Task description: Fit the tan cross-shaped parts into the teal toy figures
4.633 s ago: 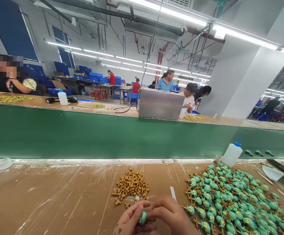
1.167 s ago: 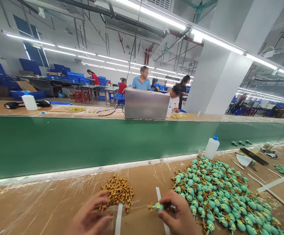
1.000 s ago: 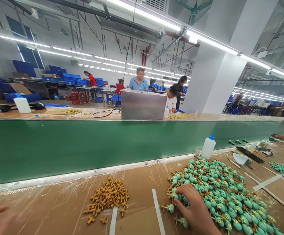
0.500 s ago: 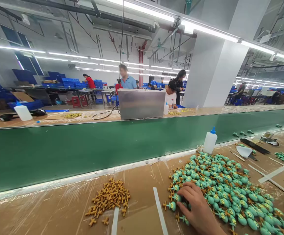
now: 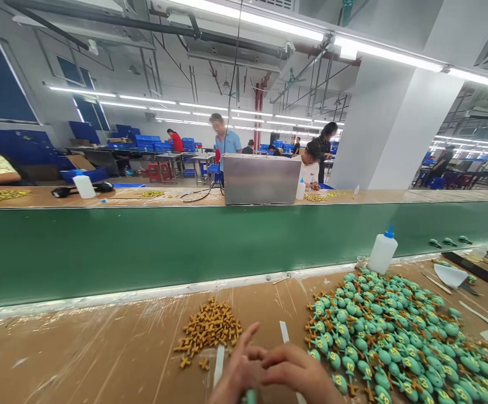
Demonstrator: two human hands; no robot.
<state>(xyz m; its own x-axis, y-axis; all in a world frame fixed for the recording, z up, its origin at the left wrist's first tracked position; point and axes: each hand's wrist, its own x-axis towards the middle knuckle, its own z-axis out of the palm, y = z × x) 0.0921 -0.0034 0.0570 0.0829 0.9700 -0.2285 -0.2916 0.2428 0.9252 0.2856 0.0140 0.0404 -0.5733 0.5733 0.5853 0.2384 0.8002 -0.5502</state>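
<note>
Hands are what I look at first: the left hand (image 5: 239,371) and the right hand (image 5: 295,371) meet at the bottom edge of my feed, with a small teal piece (image 5: 250,397) showing just below them.

They work over a plastic-wrapped cardboard table top (image 5: 101,350). Just right of the hands lies a heap of teal figures (image 5: 389,342) with brown limbs, and just left of them a smaller pile of brown pieces (image 5: 208,330). Two white strips (image 5: 219,363) (image 5: 284,331) lie near the hands. A white glue bottle (image 5: 382,251) stands behind the heap, beside a green conveyor belt (image 5: 143,252). Across the belt sit a metal box (image 5: 261,178) and a co-worker in a white shirt (image 5: 310,168), with blue crates (image 5: 147,140) farther back in the factory hall.

On my screen, the left hand's fingers are partly spread, its index finger pointing up and to the right. The right hand curls over from the right, pressed against the left.

The frame cuts off the wrists and most of the teal piece, so I cannot tell which fingers grip it.
</note>
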